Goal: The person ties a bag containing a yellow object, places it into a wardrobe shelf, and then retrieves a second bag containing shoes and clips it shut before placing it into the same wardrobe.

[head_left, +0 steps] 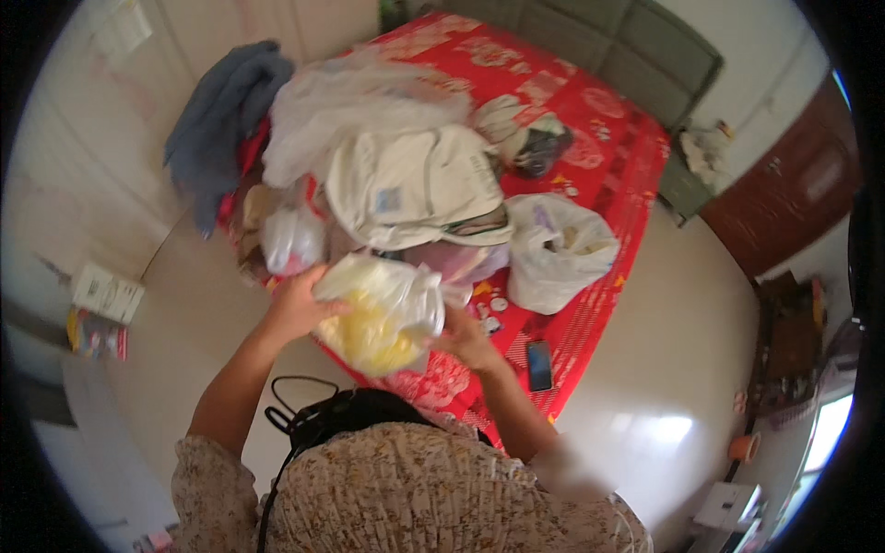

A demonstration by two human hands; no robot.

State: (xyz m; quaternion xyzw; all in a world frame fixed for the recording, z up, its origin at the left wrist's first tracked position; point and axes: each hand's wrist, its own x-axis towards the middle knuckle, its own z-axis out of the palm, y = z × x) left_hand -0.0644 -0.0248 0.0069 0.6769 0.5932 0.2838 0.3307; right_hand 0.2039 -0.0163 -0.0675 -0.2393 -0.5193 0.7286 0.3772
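Between my hands is a translucent white plastic bag [383, 313] with something yellow inside, held over the near edge of the bed. My left hand [304, 302] grips its left side, thumb across the front. On the right side, my right hand [464, 337] has its fingers closed against the bag, partly hidden by it. Just beyond lies a cream backpack [419, 184] on its side. A small clear bag [293, 240] sits left of my left hand. To the right of the backpack stands an open white plastic bag [558, 253] with things in it.
The bed has a red patterned sheet [590, 166]. A phone [539, 365] lies near its right edge. Clear plastic sheeting [359, 97] and a grey-blue blanket [226, 120] are at the far left. Beside a dark cloth bundle [535, 143] is the headboard end. Boxes [106, 293] stand at the left wall.
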